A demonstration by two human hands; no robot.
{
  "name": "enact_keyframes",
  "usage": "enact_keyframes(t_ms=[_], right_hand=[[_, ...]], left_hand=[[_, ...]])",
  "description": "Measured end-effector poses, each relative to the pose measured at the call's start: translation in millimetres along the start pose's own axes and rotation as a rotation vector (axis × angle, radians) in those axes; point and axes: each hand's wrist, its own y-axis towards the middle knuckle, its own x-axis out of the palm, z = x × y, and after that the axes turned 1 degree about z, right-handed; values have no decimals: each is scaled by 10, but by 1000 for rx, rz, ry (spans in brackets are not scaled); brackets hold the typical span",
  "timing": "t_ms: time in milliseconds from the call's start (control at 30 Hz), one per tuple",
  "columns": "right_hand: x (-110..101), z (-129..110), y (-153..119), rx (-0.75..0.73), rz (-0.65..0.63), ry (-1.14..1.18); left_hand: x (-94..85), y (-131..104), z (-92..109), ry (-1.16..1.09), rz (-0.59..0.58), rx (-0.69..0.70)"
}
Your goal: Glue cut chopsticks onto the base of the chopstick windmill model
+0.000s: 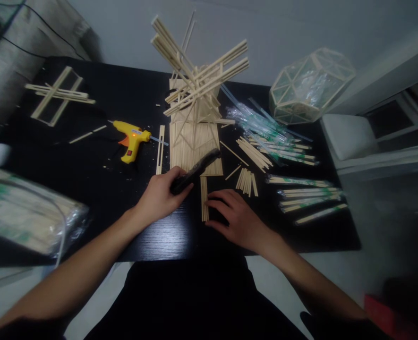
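My left hand [166, 191] is closed around a dark tool [196, 171], whose far end slants up and right over a slatted wooden base [180, 151]. Just in front of the base lies a narrow panel of joined sticks [204, 198]. My right hand [232, 215] has its fingers apart, their tips at the panel's right edge. A windmill-like stick model [195, 92] stands on the back of the base. To the left rests a yellow glue gun [132, 140] with a small orange light.
Loose sticks [254, 153] and wrapped chopsticks [310, 193] lie at the right. A faceted frame [311, 87] sits back right, a crossed stick piece [58, 97] back left. A plastic-wrapped pack [24, 212] is at the left edge of the black table [106, 198].
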Motion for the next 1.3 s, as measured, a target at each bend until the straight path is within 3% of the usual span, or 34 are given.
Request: enact_keyframes(t_ms=[733, 1067, 1300], right_hand=[[64, 25, -41, -79, 102, -29], [56, 43, -43, -93, 105, -16], [33, 28, 18, -102, 116, -31]], left_hand=[[116, -56, -16, 197, -86, 70], [132, -62, 14, 167, -25, 89], [64, -24, 31, 67, 129, 18]])
